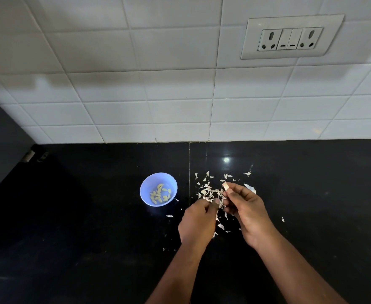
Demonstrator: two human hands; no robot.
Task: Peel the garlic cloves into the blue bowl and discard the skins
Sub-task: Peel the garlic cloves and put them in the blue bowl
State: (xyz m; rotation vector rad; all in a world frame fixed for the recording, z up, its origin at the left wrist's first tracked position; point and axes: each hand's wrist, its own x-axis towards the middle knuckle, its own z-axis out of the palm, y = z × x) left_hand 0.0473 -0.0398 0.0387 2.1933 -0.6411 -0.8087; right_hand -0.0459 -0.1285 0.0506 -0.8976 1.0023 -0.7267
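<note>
1. Right hand (243, 207) pinches a clove (225, 186), long axis pointing up and away.
2. Left hand (198, 222), curled, pinches skin (220, 205) beside it.
3. Bowl (146, 185) sits left of both hands, nearer the left, on the counter (70, 216).

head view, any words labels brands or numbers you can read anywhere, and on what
None: no readable text in this picture.
Socket plate: two sockets and two switches with plain dash marks, no letters or numbers.
Blue bowl: no print on its wall.
Wall tiles and black counter: no writing.
</note>
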